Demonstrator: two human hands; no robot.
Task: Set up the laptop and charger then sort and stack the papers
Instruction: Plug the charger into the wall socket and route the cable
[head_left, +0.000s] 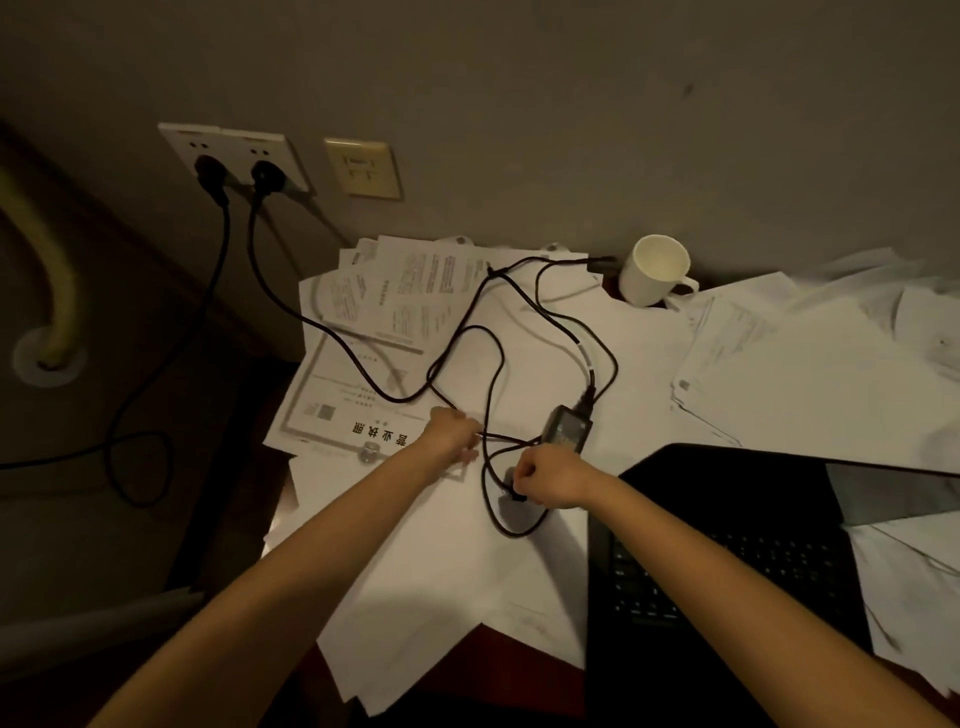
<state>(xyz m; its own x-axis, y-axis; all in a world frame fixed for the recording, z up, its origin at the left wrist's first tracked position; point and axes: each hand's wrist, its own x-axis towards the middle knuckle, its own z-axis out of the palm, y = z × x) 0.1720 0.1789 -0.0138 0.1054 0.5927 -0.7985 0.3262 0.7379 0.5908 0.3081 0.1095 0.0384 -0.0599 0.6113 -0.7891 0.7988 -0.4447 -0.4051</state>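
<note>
While both our hands work the charger cable (470, 332), head view shows this: left hand (453, 432) has fingers curled round a stretch of cable just left of the power brick (567, 427); right hand (545, 480) is fisted, fingers pinching the cable near a small black piece at the knuckles, can't tell if it's a connector. Brick lies on the papers (415, 530), just beyond the right hand, cable looping in a tangle twd the wall. One black plug (267, 174) sits in the wall socket plate (234, 153), a second plug (210, 171) beside it w/ its own cord dropping to the floor. Laptop (727, 545) is open at our right, resting on the counter over loose sheets, keyboard dark. More papers are spread across the counter both sides, printed ones near the wall. White mug (655, 270) stands at the back by the wall, touching paper. Beige plate (362, 167) is right of the socket.
</note>
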